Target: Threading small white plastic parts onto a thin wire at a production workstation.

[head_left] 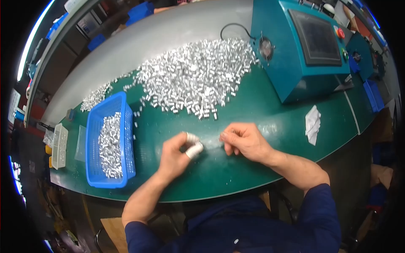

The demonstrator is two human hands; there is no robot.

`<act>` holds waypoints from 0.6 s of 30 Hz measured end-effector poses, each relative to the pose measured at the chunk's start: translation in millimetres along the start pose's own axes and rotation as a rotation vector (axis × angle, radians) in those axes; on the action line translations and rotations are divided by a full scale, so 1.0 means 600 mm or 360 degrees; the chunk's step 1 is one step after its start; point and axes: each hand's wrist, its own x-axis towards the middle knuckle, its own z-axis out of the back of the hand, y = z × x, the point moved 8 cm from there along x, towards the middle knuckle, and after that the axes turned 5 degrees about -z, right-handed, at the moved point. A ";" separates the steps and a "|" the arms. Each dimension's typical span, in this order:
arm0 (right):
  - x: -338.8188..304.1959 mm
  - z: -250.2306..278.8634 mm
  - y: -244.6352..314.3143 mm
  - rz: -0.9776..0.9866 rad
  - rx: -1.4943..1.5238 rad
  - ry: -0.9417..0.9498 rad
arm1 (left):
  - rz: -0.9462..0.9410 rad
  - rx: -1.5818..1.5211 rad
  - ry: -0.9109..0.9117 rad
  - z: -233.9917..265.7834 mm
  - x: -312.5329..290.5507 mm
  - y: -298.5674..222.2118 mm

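Observation:
My left hand [174,155] is held just above the green tabletop, with white coverings on its thumb and a finger. Their tips come together in a pinch, and a small silvery metal piece seems to show between them. Close by on the right, my right hand [246,140] is closed, thumb against forefinger. Whatever it pinches is too small to name. Beyond both hands lies a wide heap of short silver metal cylinders [190,78]. To the left stands a blue plastic basket [125,156], part filled with similar metal pieces [110,147].
A teal machine [280,63] with a dark screen [316,38] and a red button [340,33] stands at the back right. A crumpled white cloth [312,125] lies near the right edge. At far left are a white basket [60,145] and a smaller heap of pieces [96,98].

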 end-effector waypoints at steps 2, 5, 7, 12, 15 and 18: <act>-0.008 0.004 0.021 0.0195 -0.0033 -0.0115 | 0.0271 -0.0416 -0.0014 0.000 -0.001 0.032; -0.040 0.004 0.095 0.1181 -0.0868 -0.0316 | 0.0354 -0.0650 -0.0003 0.002 0.003 0.038; -0.030 0.007 0.076 0.1111 -0.0908 -0.0281 | 0.0293 -0.0574 -0.0011 -0.001 -0.003 0.041; 0.008 0.002 -0.018 -0.0208 -0.0085 0.0142 | -0.0285 0.0164 0.0040 0.005 -0.004 -0.006; 0.005 -0.006 -0.020 -0.0098 0.0054 0.0130 | -0.0176 0.0069 0.0004 0.003 -0.006 0.001; -0.022 0.010 0.052 0.0727 -0.0397 -0.0358 | 0.0146 -0.0439 -0.0140 0.006 -0.011 0.031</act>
